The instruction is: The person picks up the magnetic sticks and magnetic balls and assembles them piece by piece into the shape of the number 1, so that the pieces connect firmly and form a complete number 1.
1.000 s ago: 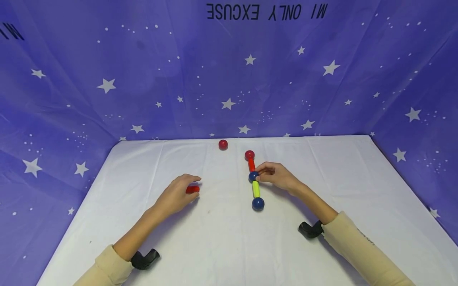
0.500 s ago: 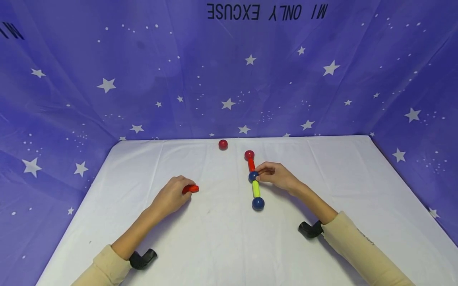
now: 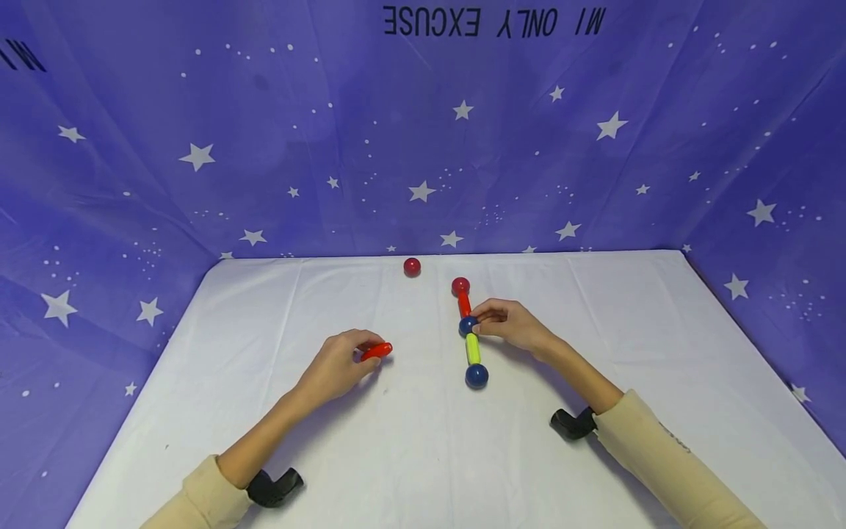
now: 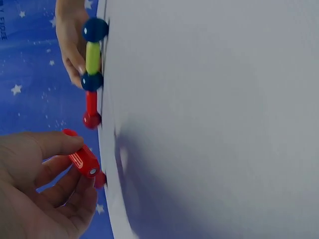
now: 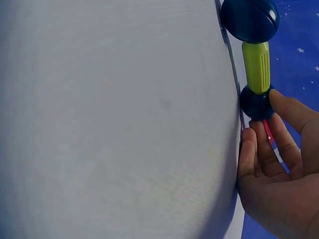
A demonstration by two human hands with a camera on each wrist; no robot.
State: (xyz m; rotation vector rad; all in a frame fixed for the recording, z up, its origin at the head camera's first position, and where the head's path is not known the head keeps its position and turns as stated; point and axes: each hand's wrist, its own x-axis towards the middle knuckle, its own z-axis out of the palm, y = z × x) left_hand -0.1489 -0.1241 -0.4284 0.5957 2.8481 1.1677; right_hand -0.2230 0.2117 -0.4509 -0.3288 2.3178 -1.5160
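Observation:
My left hand [image 3: 340, 367] pinches a loose red magnetic rod [image 4: 84, 160] between thumb and fingers; a small metal tip shows at its end. To the right lies a straight chain of balls and rods. From the far end it runs red ball [image 3: 460, 286], red rod [image 3: 465, 305], blue ball [image 3: 468, 326], yellow-green rod [image 3: 472, 349] and a larger-looking blue ball [image 3: 476, 376]. My right hand [image 3: 517, 328] holds the middle blue ball [image 5: 256, 103] from its right side with thumb and fingers. In the right wrist view the fingers partly hide the red rod.
A single red ball [image 3: 412, 267] sits near the far edge of the white-covered table [image 3: 410, 463]. Purple star-printed cloth [image 3: 370, 132] rises behind the table and along both sides. A black curved wrist piece [image 3: 573, 424] sits at each sleeve cuff.
My left hand has closed on the red rod, drawn it slightly back, then carried it right toward the chain. The right hand and the chain have stayed in place.

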